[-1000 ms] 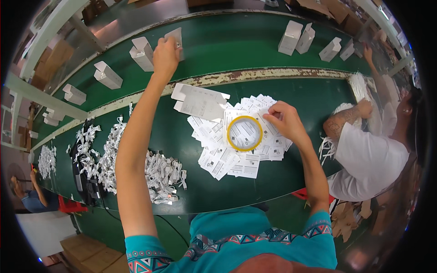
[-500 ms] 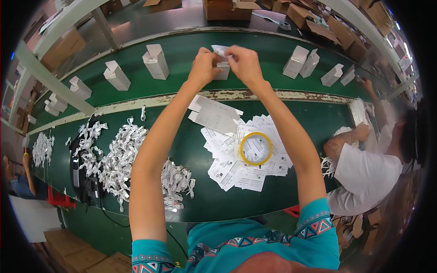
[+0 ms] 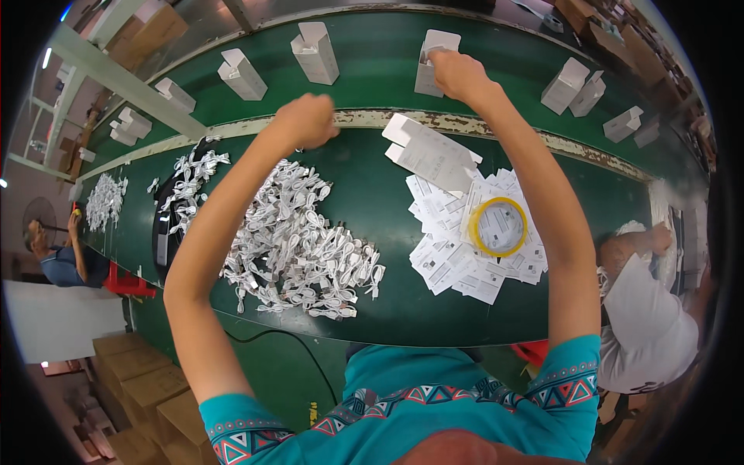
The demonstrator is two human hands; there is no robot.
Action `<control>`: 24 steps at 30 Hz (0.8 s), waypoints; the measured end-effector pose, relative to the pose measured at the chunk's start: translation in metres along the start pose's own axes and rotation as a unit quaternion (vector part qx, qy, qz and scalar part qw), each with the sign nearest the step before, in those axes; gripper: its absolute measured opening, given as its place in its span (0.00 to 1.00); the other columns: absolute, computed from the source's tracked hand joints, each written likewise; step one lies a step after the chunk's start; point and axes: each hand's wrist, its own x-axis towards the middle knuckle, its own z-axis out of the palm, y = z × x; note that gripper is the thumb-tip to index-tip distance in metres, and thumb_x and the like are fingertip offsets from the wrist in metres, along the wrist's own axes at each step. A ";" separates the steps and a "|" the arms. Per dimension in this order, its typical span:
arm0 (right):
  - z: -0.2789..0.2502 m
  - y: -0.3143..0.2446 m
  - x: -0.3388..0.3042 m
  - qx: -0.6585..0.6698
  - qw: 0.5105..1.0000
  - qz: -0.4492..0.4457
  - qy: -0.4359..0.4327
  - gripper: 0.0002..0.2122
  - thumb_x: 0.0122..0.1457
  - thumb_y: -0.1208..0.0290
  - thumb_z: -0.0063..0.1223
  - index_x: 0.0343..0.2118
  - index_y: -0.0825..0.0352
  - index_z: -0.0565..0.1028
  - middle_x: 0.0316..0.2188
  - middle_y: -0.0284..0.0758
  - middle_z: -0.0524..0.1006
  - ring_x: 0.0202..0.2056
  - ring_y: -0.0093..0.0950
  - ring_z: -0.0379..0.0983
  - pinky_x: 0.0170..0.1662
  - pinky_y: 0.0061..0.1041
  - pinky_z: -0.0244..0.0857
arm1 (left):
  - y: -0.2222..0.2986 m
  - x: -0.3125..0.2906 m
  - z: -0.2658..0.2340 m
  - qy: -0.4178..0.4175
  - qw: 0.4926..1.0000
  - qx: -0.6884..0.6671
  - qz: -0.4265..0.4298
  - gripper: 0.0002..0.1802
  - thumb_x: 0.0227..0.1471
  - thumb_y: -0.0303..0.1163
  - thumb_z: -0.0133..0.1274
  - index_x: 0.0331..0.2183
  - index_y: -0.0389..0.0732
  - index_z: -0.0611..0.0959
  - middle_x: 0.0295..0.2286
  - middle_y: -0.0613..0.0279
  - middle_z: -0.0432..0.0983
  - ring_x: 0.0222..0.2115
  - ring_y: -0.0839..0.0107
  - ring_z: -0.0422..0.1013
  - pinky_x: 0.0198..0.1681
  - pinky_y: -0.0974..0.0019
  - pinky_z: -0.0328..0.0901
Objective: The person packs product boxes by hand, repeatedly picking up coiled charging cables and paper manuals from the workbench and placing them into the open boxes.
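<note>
My right hand [image 3: 460, 75] is at a small upright white box [image 3: 427, 80] on the far green belt. Its curled fingers are at the box's open top; their tips are partly hidden inside. My left hand [image 3: 308, 122] is in the air beyond a pile of bundled white cables [image 3: 291, 252], near the worn ledge [image 3: 360, 119]. Motion smears its fingers, and whether anything is in them does not show. Between my arms lie a flattened white box [image 3: 434, 157] and printed paper slips [image 3: 442, 263], with a yellow tape roll [image 3: 474, 229] on the slips.
Several open white boxes [image 3: 316, 58] stand along the belt on both sides. A black bag-like item [image 3: 164, 232] lies left of the cables. At the right, a person in a white shirt [image 3: 647, 329] works at the table; another person [image 3: 66, 263] sits far left.
Both hands were together over the white box with a folded paper. My left hand has since pulled back toward the cables; the paper is out of sight. The whole view has shifted.
</note>
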 end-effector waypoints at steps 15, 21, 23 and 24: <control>0.019 -0.029 -0.018 0.038 0.976 -0.102 0.190 0.16 0.55 0.81 0.50 0.48 0.68 0.74 0.46 0.41 0.75 0.40 0.45 0.77 0.43 0.42 0.74 | 0.031 0.046 -0.005 0.491 0.810 -0.232 0.222 0.10 0.47 0.32 0.66 0.30 0.37 0.84 0.38 0.54 0.79 0.38 0.59 0.76 0.44 0.61 0.69; 0.017 -0.037 -0.022 0.053 0.977 -0.108 0.177 0.19 0.51 0.83 0.54 0.48 0.71 0.72 0.45 0.41 0.75 0.40 0.41 0.77 0.40 0.39 0.76 | 0.084 0.118 -0.003 0.543 0.825 -0.129 0.090 0.08 0.47 0.30 0.64 0.30 0.37 0.86 0.48 0.49 0.73 0.42 0.47 0.73 0.47 0.52 0.69; 0.015 -0.032 -0.031 0.065 0.977 -0.131 0.155 0.26 0.51 0.85 0.51 0.57 0.73 0.69 0.54 0.43 0.72 0.46 0.45 0.75 0.47 0.42 0.73 | 0.088 0.126 0.003 0.503 0.848 -0.159 0.048 0.08 0.47 0.30 0.63 0.30 0.37 0.86 0.48 0.49 0.73 0.42 0.46 0.74 0.46 0.50 0.71; 0.013 -0.025 -0.039 0.087 0.966 -0.159 0.185 0.28 0.52 0.86 0.51 0.59 0.70 0.69 0.56 0.44 0.70 0.47 0.46 0.74 0.48 0.41 0.72 | 0.091 0.131 0.007 0.487 0.850 -0.198 0.032 0.08 0.48 0.30 0.63 0.31 0.36 0.87 0.49 0.48 0.73 0.42 0.45 0.75 0.44 0.49 0.72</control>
